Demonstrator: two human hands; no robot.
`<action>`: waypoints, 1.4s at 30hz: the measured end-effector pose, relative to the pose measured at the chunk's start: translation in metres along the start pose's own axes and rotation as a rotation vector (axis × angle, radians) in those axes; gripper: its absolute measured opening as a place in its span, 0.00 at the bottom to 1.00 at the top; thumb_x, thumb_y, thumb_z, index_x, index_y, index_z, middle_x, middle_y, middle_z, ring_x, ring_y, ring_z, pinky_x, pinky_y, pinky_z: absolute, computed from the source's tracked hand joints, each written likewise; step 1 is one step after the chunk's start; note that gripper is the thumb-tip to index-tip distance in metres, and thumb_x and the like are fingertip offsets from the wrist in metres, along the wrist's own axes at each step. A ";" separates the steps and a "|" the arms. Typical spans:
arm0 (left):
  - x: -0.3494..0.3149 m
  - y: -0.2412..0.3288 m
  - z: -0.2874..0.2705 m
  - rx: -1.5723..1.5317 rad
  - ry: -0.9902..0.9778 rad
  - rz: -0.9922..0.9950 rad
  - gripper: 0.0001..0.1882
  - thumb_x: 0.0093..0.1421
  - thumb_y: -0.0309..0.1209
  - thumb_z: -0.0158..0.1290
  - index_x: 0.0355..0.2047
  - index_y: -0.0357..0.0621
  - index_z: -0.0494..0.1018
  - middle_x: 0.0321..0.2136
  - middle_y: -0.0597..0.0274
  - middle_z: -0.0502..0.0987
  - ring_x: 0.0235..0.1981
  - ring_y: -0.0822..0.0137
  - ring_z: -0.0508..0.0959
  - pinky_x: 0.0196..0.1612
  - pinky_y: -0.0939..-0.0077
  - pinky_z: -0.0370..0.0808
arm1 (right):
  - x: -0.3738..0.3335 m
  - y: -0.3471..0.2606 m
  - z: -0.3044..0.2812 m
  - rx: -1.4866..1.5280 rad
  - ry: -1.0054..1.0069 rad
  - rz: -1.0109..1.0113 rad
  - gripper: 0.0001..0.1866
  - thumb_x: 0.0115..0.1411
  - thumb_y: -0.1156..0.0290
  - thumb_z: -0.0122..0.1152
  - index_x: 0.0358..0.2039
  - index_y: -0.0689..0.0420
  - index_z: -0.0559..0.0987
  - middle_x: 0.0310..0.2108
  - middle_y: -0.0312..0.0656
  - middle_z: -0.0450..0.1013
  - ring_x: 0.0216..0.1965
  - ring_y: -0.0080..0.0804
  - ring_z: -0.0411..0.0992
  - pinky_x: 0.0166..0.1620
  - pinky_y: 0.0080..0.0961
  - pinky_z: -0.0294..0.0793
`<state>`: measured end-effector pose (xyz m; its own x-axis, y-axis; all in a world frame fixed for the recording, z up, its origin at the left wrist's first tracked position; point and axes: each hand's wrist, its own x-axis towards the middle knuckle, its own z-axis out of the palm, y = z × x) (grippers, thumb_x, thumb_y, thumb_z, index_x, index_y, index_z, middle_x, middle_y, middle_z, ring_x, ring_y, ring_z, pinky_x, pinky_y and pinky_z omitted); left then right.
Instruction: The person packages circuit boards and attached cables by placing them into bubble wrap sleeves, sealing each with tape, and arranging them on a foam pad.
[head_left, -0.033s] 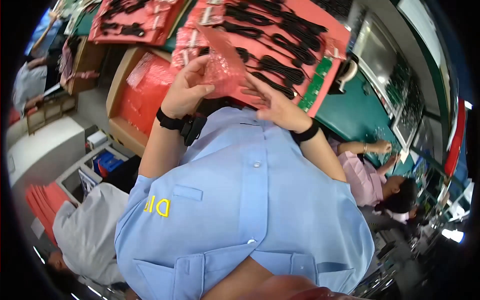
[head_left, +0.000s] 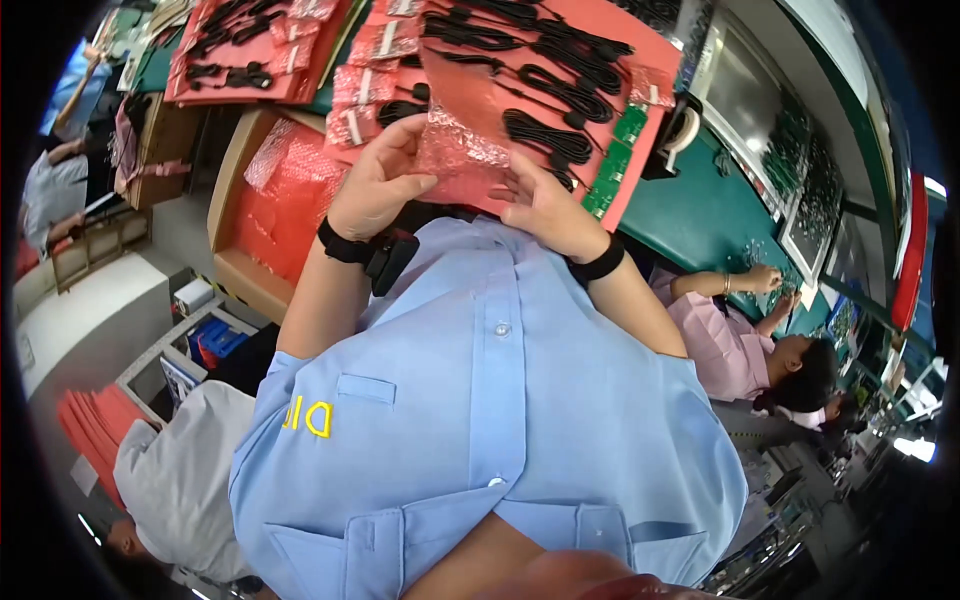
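Observation:
A pink, see-through bubble-wrap bag is held upright in front of my chest, between both hands. My left hand grips its left side, thumb pointing inward and fingers curled behind it. At the lower right edge, the fingers of my right hand are closed on the film. Whether anything lies inside the bag is hard to make out. Just beyond it, several bundled black cables lie in rows on a pink sheet. A strip of green circuit boards lies along the sheet's right side.
Small pink bags with white pieces line the sheet's left side. An open cardboard box of pink bubble wrap stands left. A tape dispenser sits on the green table. A co-worker in pink works at right, another person at lower left.
My right hand's fingers, spread beside the bag before, have come in and closed on its right edge. The bag is now stretched wider between both hands. The view has shifted slightly.

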<state>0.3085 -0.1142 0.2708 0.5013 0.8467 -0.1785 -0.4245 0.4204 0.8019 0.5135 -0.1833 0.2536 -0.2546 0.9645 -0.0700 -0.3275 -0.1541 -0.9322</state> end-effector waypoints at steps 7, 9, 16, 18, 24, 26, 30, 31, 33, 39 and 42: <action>0.066 -0.066 0.059 -0.109 -0.161 -0.411 0.17 0.57 0.23 0.49 0.48 0.37 0.68 0.41 0.61 0.75 0.42 0.68 0.75 0.47 0.76 0.71 | -0.028 -0.025 -0.051 -0.091 0.510 -0.059 0.20 0.56 0.69 0.63 0.46 0.64 0.69 0.41 0.38 0.73 0.41 0.22 0.72 0.44 0.21 0.71; 0.082 -0.086 0.062 0.076 -0.022 -0.494 0.14 0.59 0.25 0.49 0.46 0.37 0.70 0.38 0.61 0.76 0.41 0.68 0.76 0.46 0.75 0.72 | -0.036 -0.022 -0.074 -0.150 0.493 -0.032 0.17 0.56 0.69 0.62 0.43 0.64 0.71 0.38 0.37 0.74 0.38 0.21 0.72 0.41 0.20 0.72; 0.098 -0.095 0.072 -0.070 0.088 -0.456 0.10 0.60 0.26 0.48 0.40 0.35 0.72 0.36 0.60 0.77 0.37 0.67 0.77 0.44 0.71 0.74 | -0.026 0.000 -0.229 -1.364 0.810 0.100 0.22 0.49 0.59 0.67 0.40 0.59 0.76 0.38 0.48 0.71 0.36 0.41 0.72 0.41 0.34 0.72; 0.097 -0.093 0.069 -0.092 0.094 -0.455 0.10 0.60 0.26 0.48 0.40 0.35 0.72 0.36 0.60 0.77 0.37 0.67 0.77 0.43 0.71 0.75 | -0.016 -0.004 -0.234 -1.388 0.805 0.056 0.23 0.49 0.59 0.67 0.41 0.60 0.76 0.38 0.49 0.70 0.38 0.44 0.70 0.42 0.36 0.71; 0.095 -0.098 0.063 -0.083 0.154 -0.483 0.09 0.59 0.24 0.48 0.40 0.35 0.71 0.35 0.58 0.77 0.36 0.64 0.78 0.41 0.68 0.76 | 0.000 -0.006 -0.254 -1.571 0.649 -0.068 0.26 0.48 0.59 0.67 0.43 0.61 0.74 0.39 0.49 0.68 0.42 0.49 0.67 0.45 0.38 0.69; 0.099 -0.098 0.062 -0.094 0.163 -0.487 0.10 0.58 0.23 0.48 0.40 0.35 0.70 0.35 0.57 0.77 0.36 0.63 0.78 0.41 0.67 0.76 | 0.003 -0.012 -0.256 -1.547 0.593 -0.023 0.25 0.48 0.59 0.67 0.43 0.60 0.74 0.39 0.49 0.68 0.43 0.49 0.67 0.45 0.38 0.69; 0.111 -0.102 0.076 -0.145 0.105 -0.549 0.10 0.59 0.24 0.46 0.41 0.34 0.70 0.35 0.56 0.77 0.35 0.62 0.78 0.41 0.67 0.76 | 0.010 -0.026 -0.268 -1.490 0.443 0.120 0.24 0.47 0.61 0.67 0.42 0.60 0.74 0.40 0.48 0.69 0.44 0.49 0.67 0.44 0.37 0.70; 0.115 -0.103 0.078 -0.148 0.086 -0.591 0.10 0.60 0.24 0.46 0.41 0.34 0.70 0.35 0.56 0.77 0.35 0.62 0.78 0.41 0.66 0.76 | 0.014 -0.029 -0.273 -1.469 0.386 0.153 0.23 0.47 0.61 0.67 0.41 0.60 0.74 0.39 0.48 0.69 0.43 0.48 0.67 0.44 0.37 0.71; 0.120 -0.107 0.081 -0.153 0.047 -0.675 0.11 0.61 0.25 0.45 0.42 0.34 0.69 0.35 0.55 0.77 0.35 0.61 0.78 0.41 0.66 0.76 | 0.015 -0.031 -0.277 -1.450 0.324 0.186 0.22 0.47 0.62 0.67 0.41 0.60 0.74 0.39 0.47 0.69 0.43 0.48 0.68 0.43 0.37 0.71; 0.122 -0.124 0.092 -0.246 -0.024 -0.801 0.13 0.60 0.28 0.48 0.44 0.35 0.69 0.36 0.55 0.77 0.35 0.61 0.78 0.42 0.67 0.76 | 0.023 -0.044 -0.274 -1.856 -0.004 0.084 0.24 0.47 0.68 0.64 0.46 0.58 0.73 0.37 0.50 0.71 0.38 0.47 0.72 0.40 0.41 0.73; 0.125 -0.135 0.098 -0.022 -0.053 -0.688 0.15 0.59 0.30 0.50 0.45 0.36 0.70 0.37 0.56 0.77 0.35 0.62 0.78 0.40 0.68 0.75 | 0.017 -0.040 -0.268 -1.880 -0.087 0.029 0.25 0.48 0.68 0.63 0.49 0.57 0.71 0.35 0.50 0.72 0.36 0.48 0.73 0.37 0.40 0.74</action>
<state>0.5020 -0.0973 0.1957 0.6984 0.3682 -0.6138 -0.0119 0.8634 0.5044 0.7663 -0.1031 0.1943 -0.3001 0.9448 -0.1315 0.9538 0.2948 -0.0584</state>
